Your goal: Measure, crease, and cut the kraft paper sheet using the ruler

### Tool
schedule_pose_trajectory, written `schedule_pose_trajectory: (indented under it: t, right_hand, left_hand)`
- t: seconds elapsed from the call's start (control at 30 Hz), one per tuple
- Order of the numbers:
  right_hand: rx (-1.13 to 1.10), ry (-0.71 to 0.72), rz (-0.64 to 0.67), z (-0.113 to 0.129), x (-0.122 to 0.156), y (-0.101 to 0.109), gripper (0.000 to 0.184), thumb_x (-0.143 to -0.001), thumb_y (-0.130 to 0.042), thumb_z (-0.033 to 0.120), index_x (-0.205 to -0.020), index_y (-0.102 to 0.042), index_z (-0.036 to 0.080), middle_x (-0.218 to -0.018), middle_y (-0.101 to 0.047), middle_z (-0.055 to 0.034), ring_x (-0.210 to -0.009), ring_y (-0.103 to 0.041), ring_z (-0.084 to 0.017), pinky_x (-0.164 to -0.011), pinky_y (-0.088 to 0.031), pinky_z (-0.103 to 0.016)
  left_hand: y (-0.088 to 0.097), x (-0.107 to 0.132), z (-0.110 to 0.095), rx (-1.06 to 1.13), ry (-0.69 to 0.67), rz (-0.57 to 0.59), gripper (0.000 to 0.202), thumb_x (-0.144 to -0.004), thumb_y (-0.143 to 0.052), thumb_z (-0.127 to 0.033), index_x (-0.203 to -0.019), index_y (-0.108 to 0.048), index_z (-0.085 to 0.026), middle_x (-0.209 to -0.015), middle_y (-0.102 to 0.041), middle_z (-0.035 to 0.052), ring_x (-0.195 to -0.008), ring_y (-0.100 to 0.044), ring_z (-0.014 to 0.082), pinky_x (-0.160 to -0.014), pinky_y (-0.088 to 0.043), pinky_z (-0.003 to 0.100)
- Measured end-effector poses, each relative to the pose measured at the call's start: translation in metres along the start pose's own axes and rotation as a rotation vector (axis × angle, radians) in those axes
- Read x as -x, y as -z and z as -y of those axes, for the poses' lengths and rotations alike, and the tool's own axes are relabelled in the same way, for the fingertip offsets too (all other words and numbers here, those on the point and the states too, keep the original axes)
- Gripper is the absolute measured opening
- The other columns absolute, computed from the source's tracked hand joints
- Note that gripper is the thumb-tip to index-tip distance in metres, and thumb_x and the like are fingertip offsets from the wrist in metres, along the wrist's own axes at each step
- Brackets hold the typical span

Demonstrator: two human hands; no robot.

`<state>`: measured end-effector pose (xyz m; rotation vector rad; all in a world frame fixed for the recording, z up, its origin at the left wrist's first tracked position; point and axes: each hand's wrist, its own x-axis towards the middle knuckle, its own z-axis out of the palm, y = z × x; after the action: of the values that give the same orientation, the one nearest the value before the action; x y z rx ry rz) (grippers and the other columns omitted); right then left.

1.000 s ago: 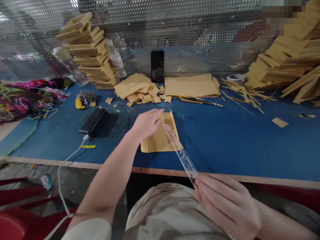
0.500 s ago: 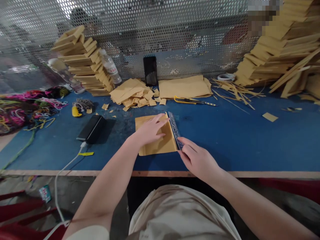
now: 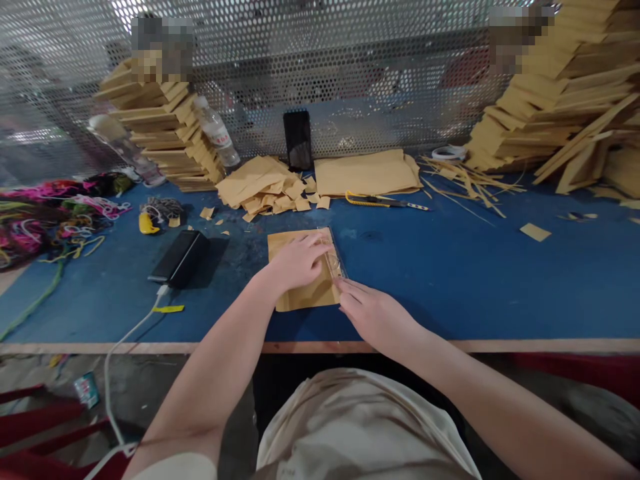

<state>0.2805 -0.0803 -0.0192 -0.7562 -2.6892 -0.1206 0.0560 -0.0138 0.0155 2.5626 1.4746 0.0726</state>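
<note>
A brown kraft paper piece (image 3: 305, 298), possibly a flat envelope, lies on the blue table before me. My left hand (image 3: 295, 261) rests on it with fingers stretched out, their tips reaching a clear plastic ruler (image 3: 333, 260). The ruler lies along the paper's right edge. At its near end, my right hand (image 3: 375, 313) pinches the ruler between thumb and fingers. Beyond the paper, a yellow utility knife (image 3: 385, 201) lies on the table.
Tall stacks of folded brown paper (image 3: 170, 140) stand at the back left and right (image 3: 545, 113). A phone (image 3: 298, 140) leans on the perforated metal screen (image 3: 350, 67). A black power bank (image 3: 180, 259) with a white cable (image 3: 107, 373) sits left. Paper scraps (image 3: 280, 193) lie behind.
The ruler has moved left from beside the paper onto its right edge. My right hand has shifted left with it, and my left fingertips now reach the ruler.
</note>
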Motion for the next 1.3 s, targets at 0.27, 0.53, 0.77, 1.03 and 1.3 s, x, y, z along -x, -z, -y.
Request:
schedule_pose_trajectory:
  t: [0.27, 0.53, 0.77, 1.03, 1.3]
  right_hand:
    - [-0.048, 0.009, -0.016, 0.0, -0.007, -0.001, 0.01, -0.098, -0.059, 0.011, -0.104, -0.067, 0.009, -0.132, -0.068, -0.0241, -0.129, -0.064, -0.029, -0.107, -0.057, -0.042]
    - [-0.164, 0.088, 0.064, -0.012, -0.014, 0.011, 0.015, -0.095, -0.064, 0.014, -0.109, -0.068, 0.012, -0.126, -0.072, -0.0187, -0.125, -0.066, -0.027, -0.106, -0.056, -0.04]
    - [-0.396, -0.088, 0.146, -0.074, -0.041, 0.037, 0.011, -0.096, -0.058, 0.022, -0.095, -0.069, 0.018, -0.117, -0.074, -0.0125, -0.105, -0.072, -0.026, -0.089, -0.056, -0.037]
    - [-0.134, -0.264, 0.079, -0.16, -0.043, 0.002, 0.027, -0.093, -0.063, 0.031, -0.111, -0.072, 0.013, -0.123, -0.07, -0.0179, -0.115, -0.066, -0.033, -0.102, -0.051, -0.046]
    - [-0.123, -0.277, 0.093, -0.177, -0.029, -0.01, 0.034, -0.099, -0.054, 0.033, -0.118, -0.076, 0.014, -0.115, -0.068, -0.0152, -0.106, -0.065, -0.029, -0.097, -0.052, -0.043]
  left_hand:
    - [-0.001, -0.001, 0.0, 0.016, 0.027, 0.025, 0.058, -0.1, -0.052, -0.057, -0.146, -0.055, -0.023, -0.164, -0.04, 0.0097, -0.15, -0.039, 0.0324, -0.122, -0.032, 0.052]
    - [0.001, -0.001, 0.004, 0.106, 0.051, 0.101, 0.071, -0.093, -0.062, -0.056, -0.151, -0.05, -0.017, -0.169, -0.029, 0.0115, -0.156, -0.031, 0.0276, -0.127, -0.027, 0.04]
    - [0.003, 0.001, -0.001, 0.143, 0.063, 0.149, 0.076, -0.09, -0.063, -0.048, -0.155, -0.04, -0.016, -0.171, -0.026, 0.0097, -0.157, -0.029, 0.0259, -0.125, -0.03, 0.035]
    - [0.002, 0.0, -0.001, 0.166, 0.068, 0.142, 0.094, -0.083, -0.067, -0.07, -0.157, -0.035, -0.022, -0.171, -0.027, 0.008, -0.155, -0.031, 0.0296, -0.125, -0.032, 0.039]
    - [0.001, -0.002, -0.001, 0.167, 0.112, 0.167, 0.109, -0.077, -0.073, -0.072, -0.162, -0.027, -0.021, -0.171, -0.026, 0.0106, -0.154, -0.034, 0.033, -0.121, -0.038, 0.044]
